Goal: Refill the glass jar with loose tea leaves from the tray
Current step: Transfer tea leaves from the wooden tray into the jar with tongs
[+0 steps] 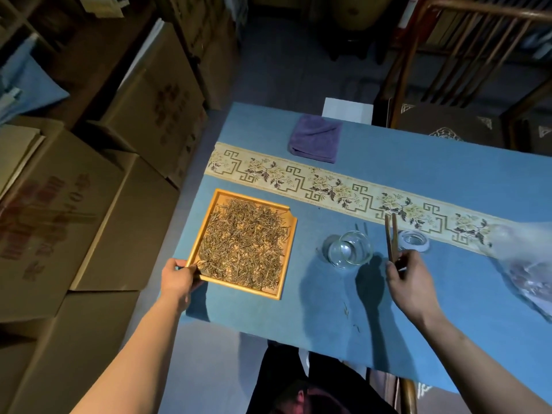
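Observation:
A square wooden tray [286, 243] lies on the blue tablecloth at the table's left, covered with loose tea leaves [243, 243]. My left hand [179, 279] grips the tray's near left corner. An open, empty-looking glass jar [349, 249] stands to the tray's right. Just right of the jar, my right hand [407, 279] holds wooden tongs [391, 237] that point away from me. The jar's lid [413, 240] lies beyond the tongs.
A folded purple cloth [315, 138] lies at the table's far side, past a patterned runner [328, 186]. A clear plastic bag [528, 264] sits at the right edge. Cardboard boxes [74, 219] stack up on the left; a wooden chair [466, 85] stands behind the table.

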